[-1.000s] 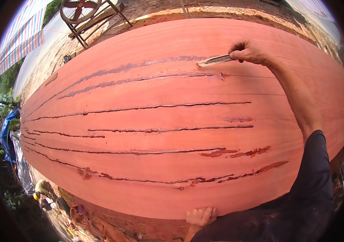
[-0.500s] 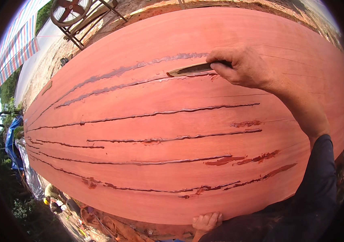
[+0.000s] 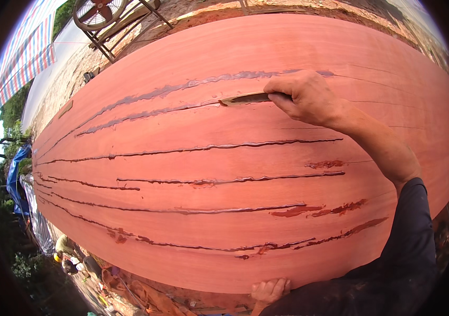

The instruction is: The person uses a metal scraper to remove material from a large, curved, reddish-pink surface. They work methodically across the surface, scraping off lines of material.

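"Fingers of the left hand [image 3: 270, 289] curled over the near edge of the broad reddish slab [image 3: 224, 47], between five and six o'clock. Did they grip it?"

"I couldn't tell; the thumb was hidden. Those of the right hand [image 3: 308, 100], at two o'clock, were closed firmly around a flat scraper [image 3: 248, 98]."

"And the slab, from the left?"

"It filled most of the view. Narrow dark lines [image 3: 224, 149] fanned out from nine o'clock. At ten, the second streak from the top [image 3: 150, 114] lay smeared wide and greyish; just below twelve, the scraper's tip seemed to touch that streak."

"So which step was that?"

"Working the dark paste along that one crack, I'd judge. The lower lines still stood as thin ridges, apparently not yet spread."

"What did the next move call for?"

"A low, even stroke with the blade kept on the crack, I'd say, the left hand bracing at the edge. Tipping the blade steeply might have dragged paste back out."
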`<action>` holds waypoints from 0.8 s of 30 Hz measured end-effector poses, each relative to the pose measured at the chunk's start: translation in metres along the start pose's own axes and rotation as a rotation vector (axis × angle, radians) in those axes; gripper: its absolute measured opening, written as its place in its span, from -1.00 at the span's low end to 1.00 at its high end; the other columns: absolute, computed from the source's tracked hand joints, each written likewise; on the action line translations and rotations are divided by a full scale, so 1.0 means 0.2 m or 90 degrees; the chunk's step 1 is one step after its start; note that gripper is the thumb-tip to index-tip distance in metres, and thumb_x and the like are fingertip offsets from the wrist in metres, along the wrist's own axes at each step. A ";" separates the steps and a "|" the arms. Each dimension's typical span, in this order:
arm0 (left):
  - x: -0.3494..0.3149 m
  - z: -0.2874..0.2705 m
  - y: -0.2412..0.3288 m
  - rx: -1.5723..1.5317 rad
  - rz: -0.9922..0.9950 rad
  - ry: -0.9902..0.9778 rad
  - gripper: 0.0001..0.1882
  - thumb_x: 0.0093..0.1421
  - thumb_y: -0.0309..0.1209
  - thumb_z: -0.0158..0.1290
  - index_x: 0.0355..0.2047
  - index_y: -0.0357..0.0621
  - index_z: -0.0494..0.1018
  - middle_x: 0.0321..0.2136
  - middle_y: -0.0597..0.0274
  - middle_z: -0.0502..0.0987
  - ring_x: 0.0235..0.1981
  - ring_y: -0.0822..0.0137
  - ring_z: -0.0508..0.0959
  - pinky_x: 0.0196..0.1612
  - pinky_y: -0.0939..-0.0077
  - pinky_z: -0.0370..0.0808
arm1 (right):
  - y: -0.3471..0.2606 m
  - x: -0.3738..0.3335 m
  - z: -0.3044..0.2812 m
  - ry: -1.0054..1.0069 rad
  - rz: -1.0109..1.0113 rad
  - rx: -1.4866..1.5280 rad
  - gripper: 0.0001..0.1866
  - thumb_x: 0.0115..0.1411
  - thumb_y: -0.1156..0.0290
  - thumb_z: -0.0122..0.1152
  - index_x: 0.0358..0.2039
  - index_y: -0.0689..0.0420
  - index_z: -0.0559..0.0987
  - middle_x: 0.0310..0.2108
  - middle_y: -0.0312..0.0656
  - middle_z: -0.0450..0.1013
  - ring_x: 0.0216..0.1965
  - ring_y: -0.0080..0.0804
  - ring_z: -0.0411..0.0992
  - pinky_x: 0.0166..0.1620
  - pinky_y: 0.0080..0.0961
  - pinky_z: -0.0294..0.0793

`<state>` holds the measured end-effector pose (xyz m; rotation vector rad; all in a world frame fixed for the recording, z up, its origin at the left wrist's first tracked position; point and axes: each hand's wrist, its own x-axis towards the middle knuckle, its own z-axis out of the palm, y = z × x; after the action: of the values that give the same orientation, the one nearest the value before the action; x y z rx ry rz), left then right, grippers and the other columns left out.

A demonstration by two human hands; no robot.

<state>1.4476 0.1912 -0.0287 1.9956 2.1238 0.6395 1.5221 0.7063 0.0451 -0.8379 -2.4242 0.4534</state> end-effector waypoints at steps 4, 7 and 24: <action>0.01 -0.01 0.00 0.002 0.001 -0.002 -0.83 0.10 -0.14 0.35 -0.32 0.28 0.61 -0.50 0.62 0.52 -0.59 0.50 0.41 -0.39 0.44 0.22 | -0.02 -0.02 -0.01 0.007 -0.011 -0.034 -0.92 0.24 0.42 0.22 -0.30 0.08 0.65 -0.51 -0.07 0.57 -0.45 -0.01 0.57 -0.35 -0.09 0.54; 0.02 -0.02 0.00 -0.001 0.005 -0.001 -0.82 0.11 -0.14 0.34 -0.31 0.26 0.61 -0.50 0.62 0.52 -0.59 0.50 0.40 -0.39 0.43 0.21 | -0.04 -0.03 0.01 0.049 -0.036 -0.043 -0.92 0.25 0.42 0.21 -0.29 0.08 0.63 -0.53 -0.08 0.56 -0.47 -0.02 0.56 -0.38 -0.11 0.54; 0.08 -0.05 0.00 -0.024 0.028 0.021 -0.82 0.10 -0.17 0.35 -0.30 0.21 0.63 -0.47 0.57 0.55 -0.59 0.48 0.43 -0.39 0.44 0.23 | -0.03 -0.12 0.04 0.088 -0.064 -0.048 -0.96 0.23 0.48 0.20 -0.31 0.11 0.59 -0.54 -0.06 0.51 -0.50 0.00 0.53 -0.44 -0.13 0.50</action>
<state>1.4411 0.2056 -0.0165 2.0302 2.0759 0.7179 1.5291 0.6851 0.0324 -0.7495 -2.3538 0.2592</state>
